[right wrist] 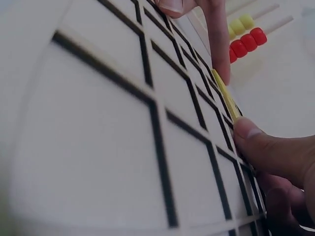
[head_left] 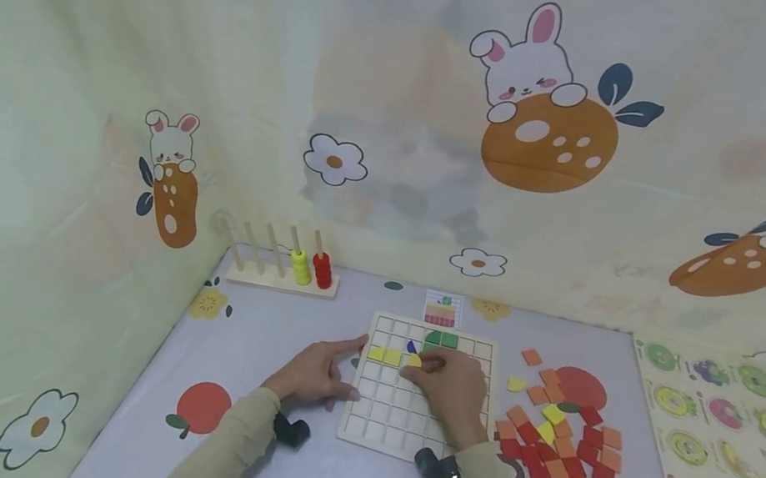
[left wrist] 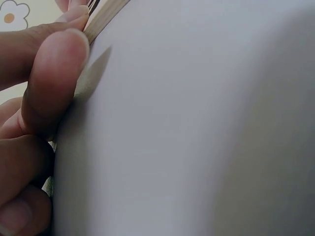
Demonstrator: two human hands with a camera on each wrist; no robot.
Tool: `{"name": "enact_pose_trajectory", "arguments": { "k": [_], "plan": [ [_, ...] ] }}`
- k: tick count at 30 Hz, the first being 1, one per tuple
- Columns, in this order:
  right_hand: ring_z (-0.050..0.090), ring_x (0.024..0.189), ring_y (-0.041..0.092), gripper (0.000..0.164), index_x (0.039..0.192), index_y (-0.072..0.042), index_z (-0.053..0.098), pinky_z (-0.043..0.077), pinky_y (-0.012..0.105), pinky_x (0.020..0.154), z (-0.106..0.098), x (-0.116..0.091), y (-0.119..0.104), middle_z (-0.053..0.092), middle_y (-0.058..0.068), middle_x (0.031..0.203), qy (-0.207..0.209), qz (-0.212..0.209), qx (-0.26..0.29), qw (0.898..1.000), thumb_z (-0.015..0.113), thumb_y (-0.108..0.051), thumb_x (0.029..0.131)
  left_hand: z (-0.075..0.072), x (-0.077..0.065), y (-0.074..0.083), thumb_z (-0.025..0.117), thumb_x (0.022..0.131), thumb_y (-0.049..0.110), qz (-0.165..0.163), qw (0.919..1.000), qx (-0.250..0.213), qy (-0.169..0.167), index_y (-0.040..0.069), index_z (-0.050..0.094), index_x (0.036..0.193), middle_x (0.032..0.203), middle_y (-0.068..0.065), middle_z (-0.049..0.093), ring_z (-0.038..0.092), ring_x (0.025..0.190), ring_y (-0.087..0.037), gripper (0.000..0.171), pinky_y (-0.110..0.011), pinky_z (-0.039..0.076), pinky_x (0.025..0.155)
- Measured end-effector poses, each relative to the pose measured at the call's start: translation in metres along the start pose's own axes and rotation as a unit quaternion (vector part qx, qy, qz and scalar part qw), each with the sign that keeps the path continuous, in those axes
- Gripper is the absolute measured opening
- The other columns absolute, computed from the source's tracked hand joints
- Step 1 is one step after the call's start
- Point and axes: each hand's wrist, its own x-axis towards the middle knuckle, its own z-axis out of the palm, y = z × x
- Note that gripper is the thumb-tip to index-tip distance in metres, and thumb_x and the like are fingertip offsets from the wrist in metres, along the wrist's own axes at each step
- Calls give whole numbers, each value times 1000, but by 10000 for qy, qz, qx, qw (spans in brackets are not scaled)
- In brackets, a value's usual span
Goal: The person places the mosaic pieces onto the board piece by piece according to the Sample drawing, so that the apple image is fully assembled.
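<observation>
A pale wooden grid board (head_left: pixel 381 429) lies on the table between the hands. My left hand (head_left: pixel 313 373) touches its left edge, index finger stretched out and thumb lower down; the left wrist view shows the thumb (left wrist: pixel 59 69) against the board's side. With thumb and fingers, my right hand (head_left: pixel 455 388) pinches a yellow tile (head_left: pixel 414 360) at the grid. Left of that tile, yellow square tiles (head_left: pixel 393 357) sit in the same row. Just above is a blue piece (head_left: pixel 411 347); green tiles (head_left: pixel 449 341) sit near the top, partly hidden by the right hand.
Loose red, orange and yellow tiles (head_left: pixel 563 455) lie spread right of the board. A small picture card (head_left: pixel 443 310) is behind it. The bead rack (head_left: pixel 281 279) stands at the back left. At far right lies a food-picture board (head_left: pixel 735 454). Patterned cloth (head_left: pixel 408 91) hangs behind the table.
</observation>
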Motion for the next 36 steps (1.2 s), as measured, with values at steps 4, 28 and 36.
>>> {"name": "enact_pose_trajectory", "arguments": {
  "k": [4, 28, 36],
  "plan": [
    [65, 74, 14, 39, 107, -14, 82, 46, 30, 72, 0, 0, -2, 76, -2, 82, -109, 116, 7, 9999, 96, -35, 77, 0, 0, 0, 93, 83, 29, 66, 10000, 11, -8, 36, 38, 165, 58, -2, 63, 65, 50, -19, 99, -30, 45, 66],
    [60, 75, 14, 22, 104, -18, 84, 42, 31, 70, 1, 2, 1, 77, -3, 90, -156, -337, -219, 9991, 89, -31, 87, 0, 1, 1, 93, 83, 29, -20, 10000, 12, 35, 35, 38, 166, 57, -1, 62, 65, 50, -19, 100, -30, 46, 66],
    [59, 78, 15, 25, 109, -18, 83, 45, 30, 70, -5, -1, 5, 76, -4, 93, -238, -405, -64, 9989, 88, -30, 88, 0, 1, 0, 93, 83, 28, -2, 10000, -43, 25, 34, 38, 165, 58, -1, 62, 64, 50, -18, 99, -31, 46, 67]
  ]
}}
